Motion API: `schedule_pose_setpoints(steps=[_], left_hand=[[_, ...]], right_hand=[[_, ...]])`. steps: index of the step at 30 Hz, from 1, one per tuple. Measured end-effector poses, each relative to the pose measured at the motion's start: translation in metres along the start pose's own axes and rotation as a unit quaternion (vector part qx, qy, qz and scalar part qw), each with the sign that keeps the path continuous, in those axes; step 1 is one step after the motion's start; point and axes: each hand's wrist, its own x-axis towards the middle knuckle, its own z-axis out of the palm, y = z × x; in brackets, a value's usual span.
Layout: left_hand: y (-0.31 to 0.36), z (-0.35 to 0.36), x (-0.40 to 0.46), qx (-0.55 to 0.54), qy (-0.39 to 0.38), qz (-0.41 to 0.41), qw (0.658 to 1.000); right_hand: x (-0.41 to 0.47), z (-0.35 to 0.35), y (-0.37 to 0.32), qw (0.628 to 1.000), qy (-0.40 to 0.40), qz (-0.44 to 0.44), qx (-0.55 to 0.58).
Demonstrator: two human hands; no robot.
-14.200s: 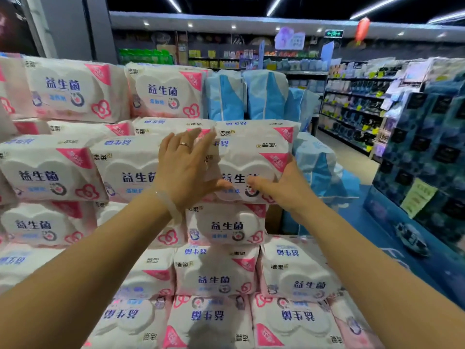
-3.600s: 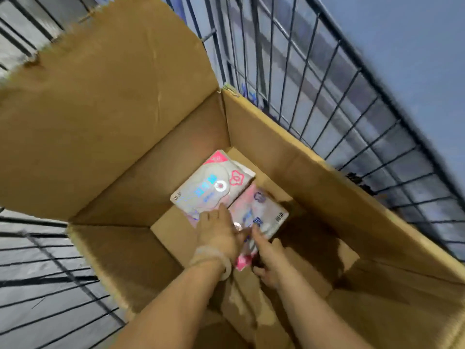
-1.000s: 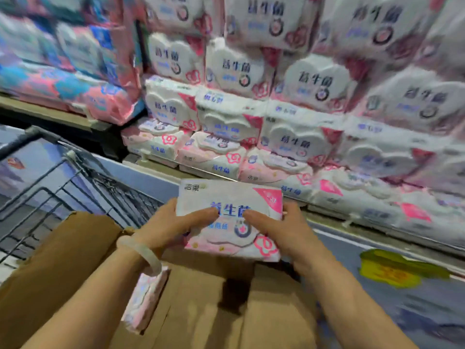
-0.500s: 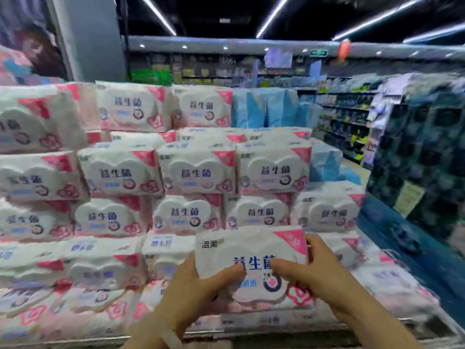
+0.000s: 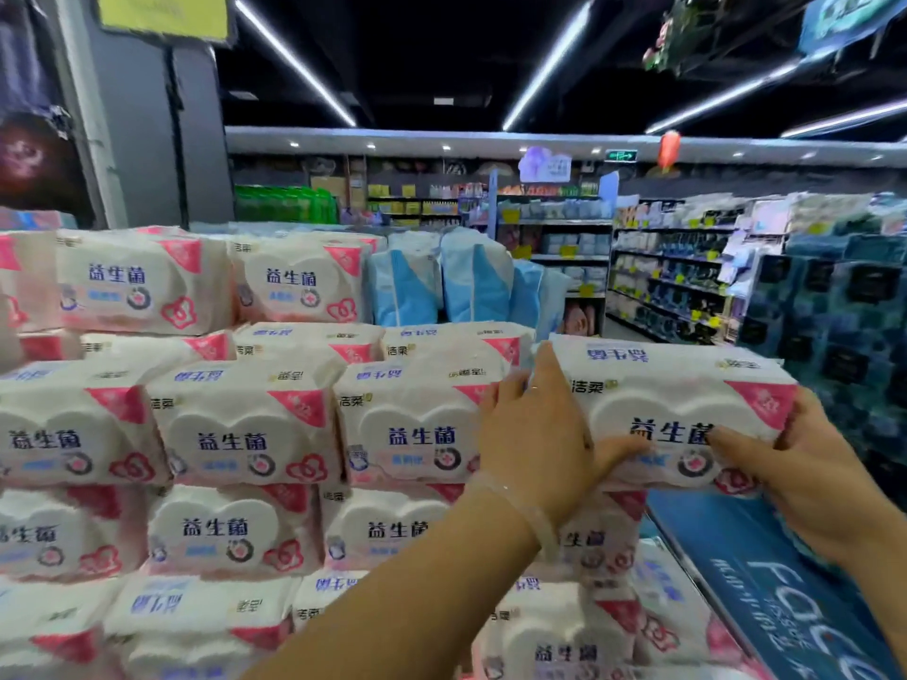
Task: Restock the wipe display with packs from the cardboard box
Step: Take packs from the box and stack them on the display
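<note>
Supermarket aisle, dark ceiling with strip lights (image 5: 549,61), shelving (image 5: 667,287) beyond the hands. Left hand (image 5: 535,444) and right hand (image 5: 805,463) gripped one wipe pack (image 5: 672,409) by its ends, thumbs curled over the front, level with the display's upper row (image 5: 245,424). Left of the left hand, a neighbouring stacked pack (image 5: 412,429) sat just beside the held one. Blue packs (image 5: 471,282) stood behind. Pack print read "益生菌" and "洁柔". Under the right hand, a blue panel (image 5: 785,596) read "Face".
</note>
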Motion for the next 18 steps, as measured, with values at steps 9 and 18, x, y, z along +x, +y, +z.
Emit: schedule_pose_setpoints(steps=[9,18], left_hand=[[-0.062,0.007,0.017,0.225,0.051,-0.011,0.973],[-0.064,0.012,0.018,0.187,0.093,0.0,0.978]], right_hand=[[0.044,0.04,0.046,0.997,-0.047,-0.002,0.068],[0.046,0.048,0.054,0.998,-0.004,-0.013,0.061]])
